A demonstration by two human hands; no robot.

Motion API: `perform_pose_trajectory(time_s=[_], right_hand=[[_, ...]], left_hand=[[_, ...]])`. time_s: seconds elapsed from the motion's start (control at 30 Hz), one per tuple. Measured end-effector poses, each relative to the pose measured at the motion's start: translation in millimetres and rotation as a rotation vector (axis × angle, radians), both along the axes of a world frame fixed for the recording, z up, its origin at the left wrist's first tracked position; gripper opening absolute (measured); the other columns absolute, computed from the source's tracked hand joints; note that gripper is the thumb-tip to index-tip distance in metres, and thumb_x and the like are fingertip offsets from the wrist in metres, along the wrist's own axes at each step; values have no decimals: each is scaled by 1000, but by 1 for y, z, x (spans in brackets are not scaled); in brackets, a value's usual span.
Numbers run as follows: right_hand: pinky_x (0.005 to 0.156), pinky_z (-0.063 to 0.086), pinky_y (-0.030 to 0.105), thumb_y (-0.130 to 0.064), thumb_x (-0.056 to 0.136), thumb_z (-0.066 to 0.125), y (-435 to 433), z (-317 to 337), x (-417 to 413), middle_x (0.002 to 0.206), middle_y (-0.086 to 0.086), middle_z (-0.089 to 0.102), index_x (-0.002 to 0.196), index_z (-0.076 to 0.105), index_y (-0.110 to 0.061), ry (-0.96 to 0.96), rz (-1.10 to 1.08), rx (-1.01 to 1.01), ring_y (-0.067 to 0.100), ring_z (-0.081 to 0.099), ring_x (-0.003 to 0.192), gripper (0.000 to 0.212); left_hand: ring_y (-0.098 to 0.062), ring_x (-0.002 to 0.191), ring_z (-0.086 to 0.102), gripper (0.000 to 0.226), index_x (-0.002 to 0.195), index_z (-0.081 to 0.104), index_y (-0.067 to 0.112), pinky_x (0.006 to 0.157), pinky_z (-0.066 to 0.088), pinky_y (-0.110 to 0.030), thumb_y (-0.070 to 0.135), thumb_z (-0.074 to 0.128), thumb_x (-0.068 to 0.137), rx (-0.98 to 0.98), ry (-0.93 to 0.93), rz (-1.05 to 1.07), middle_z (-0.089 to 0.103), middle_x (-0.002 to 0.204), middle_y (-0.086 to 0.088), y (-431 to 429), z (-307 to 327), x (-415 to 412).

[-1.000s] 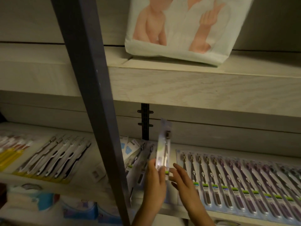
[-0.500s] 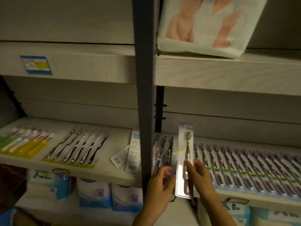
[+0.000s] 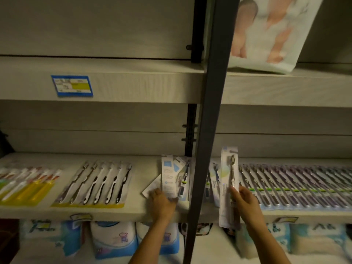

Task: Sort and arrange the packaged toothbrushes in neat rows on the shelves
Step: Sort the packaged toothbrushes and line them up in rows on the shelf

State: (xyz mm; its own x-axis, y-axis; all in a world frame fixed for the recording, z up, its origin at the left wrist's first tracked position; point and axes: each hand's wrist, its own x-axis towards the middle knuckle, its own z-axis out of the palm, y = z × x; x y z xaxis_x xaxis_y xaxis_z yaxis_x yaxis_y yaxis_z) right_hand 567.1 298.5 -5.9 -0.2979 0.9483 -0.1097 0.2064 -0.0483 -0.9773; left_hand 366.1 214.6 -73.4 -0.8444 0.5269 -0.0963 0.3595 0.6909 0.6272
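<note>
My right hand [image 3: 245, 201] pinches a packaged toothbrush [image 3: 228, 180] and holds it upright in front of the shelf edge [image 3: 95, 213]. Left of the dark post, my left hand [image 3: 162, 201] grips the lower end of a loose white pack [image 3: 168, 174] in a small untidy pile. A long neat row of purple toothbrush packs [image 3: 295, 183] fills the shelf to the right. Black-and-white packs [image 3: 95, 184] and yellow-carded packs [image 3: 24, 185] lie in rows on the left.
A dark metal post [image 3: 207, 130] runs from top to bottom between my hands. The upper shelf carries a blue price label [image 3: 72, 85] and a white bag with a baby picture [image 3: 270, 33]. Tissue packs [image 3: 114, 239] sit below the toothbrush shelf.
The view has swung left. My left hand has let go of the upright pack and moved left across the post to the loose pile. My right hand keeps the pack upright.
</note>
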Motion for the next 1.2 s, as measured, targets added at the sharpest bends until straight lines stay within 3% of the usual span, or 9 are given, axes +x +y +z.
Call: perform_pose_trajectory(time_s=[0.1, 0.2, 0.4, 0.5, 0.63, 0.7, 0.83, 1.0, 1.2], right_hand=[[62, 48, 28, -29, 92, 52, 2, 1, 0, 86, 9, 63, 90, 57, -11, -37, 1, 30, 20, 62, 82, 19], [69, 53, 35, -30, 91, 52, 6, -1, 0, 86, 12, 64, 90, 57, -10, -74, 15, 30, 24, 63, 81, 20], [67, 51, 30, -29, 92, 52, 8, -7, -1, 88, 10, 65, 92, 57, -10, -86, 43, 23, 22, 64, 82, 19], [65, 53, 33, -29, 92, 52, 9, -8, -5, 86, 13, 64, 92, 56, -7, -102, 38, 17, 25, 64, 79, 22], [76, 57, 42, -34, 91, 52, 10, -11, -8, 89, 16, 64, 93, 56, -9, -129, 51, 6, 29, 65, 83, 26], [76, 56, 42, -35, 91, 52, 9, -12, -8, 90, 15, 64, 94, 56, -10, -126, 48, 1, 29, 65, 83, 26], [70, 55, 37, -31, 91, 52, 6, -10, -7, 89, 16, 64, 93, 56, -7, -113, 46, 8, 28, 64, 81, 24], [59, 45, 22, -27, 93, 51, 0, -5, -3, 84, 9, 63, 90, 55, -8, -55, 16, 19, 19, 63, 77, 20], [63, 50, 29, -30, 93, 50, 3, -7, 9, 85, 10, 64, 89, 56, -9, -34, 6, 0, 23, 64, 80, 21]], left_hand=[[-24, 127, 42, 77, 135, 35, 9, 104, 40, -35, 49, 66, 76, -132, 109, -30, 41, 139, -11, 14, -2, -5], [-22, 120, 49, 75, 132, 37, 10, 98, 45, -32, 47, 69, 75, -177, 63, -44, 46, 134, -10, 22, -5, -11], [-23, 109, 57, 32, 119, 51, 10, 88, 49, -29, 25, 55, 90, -13, -45, -38, 57, 121, -10, 19, -4, -22], [-23, 100, 59, 28, 119, 48, 8, 79, 47, -25, 21, 49, 94, 61, -105, -37, 57, 115, -12, 14, 1, -24], [-16, 85, 57, 28, 118, 43, 14, 70, 51, -28, 17, 52, 91, 182, -367, -31, 54, 102, -3, 8, -1, -24], [-12, 80, 53, 29, 119, 46, 13, 59, 41, -20, 21, 52, 92, 167, -452, -82, 51, 92, 0, 7, 5, -20], [-8, 68, 47, 25, 96, 52, 17, 54, 33, -18, 42, 47, 93, 127, -521, -151, 48, 79, 2, 12, 16, -18], [-11, 73, 52, 28, 119, 53, 5, 55, 39, -20, 17, 49, 94, 165, -648, -68, 55, 88, -4, 6, 10, -23], [-18, 79, 61, 12, 103, 54, 10, 55, 45, -21, 13, 46, 95, 411, -607, -5, 60, 100, -13, -23, 15, -29]])
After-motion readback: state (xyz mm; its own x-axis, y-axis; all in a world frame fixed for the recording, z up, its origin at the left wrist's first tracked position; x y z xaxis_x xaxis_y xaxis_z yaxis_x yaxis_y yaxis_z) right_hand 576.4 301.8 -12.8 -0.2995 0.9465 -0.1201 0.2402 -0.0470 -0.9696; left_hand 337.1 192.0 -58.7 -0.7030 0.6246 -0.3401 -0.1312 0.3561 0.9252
